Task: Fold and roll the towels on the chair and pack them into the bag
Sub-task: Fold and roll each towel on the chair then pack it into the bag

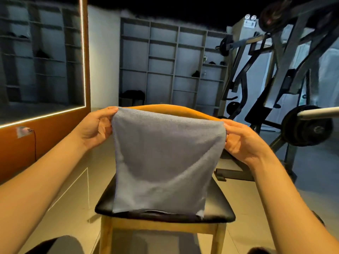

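The wall of open shelving point(165, 61) and the weight machine point(275, 70) to the right take up most of the room. No packed bag shows near the chair; a dark bag-like shape point(131, 95) sits low in the shelving, but it is too dim to say whether it is the bag for this job. In front stands the wooden chair point(220, 208) with a black padded seat and a curved back. The grey-blue towel point(165, 162) hangs spread above it, hiding most of the seat, so any further towels lying there cannot be made out. By the look of it the work is at an early fold. Nothing is rolled and nothing is packed, so folding, rolling and bagging are all yet to do. The towel is soft terry, roughly square as it hangs, with loose diagonal creases sagging toward the middle. A hemmed lower edge reaches about the seat's front rim, and whether it is already doubled over is unclear. The left hand point(97, 127) pinches the top left corner and the right hand point(244, 142) pinches the top right, drawing the upper edge fairly taut.
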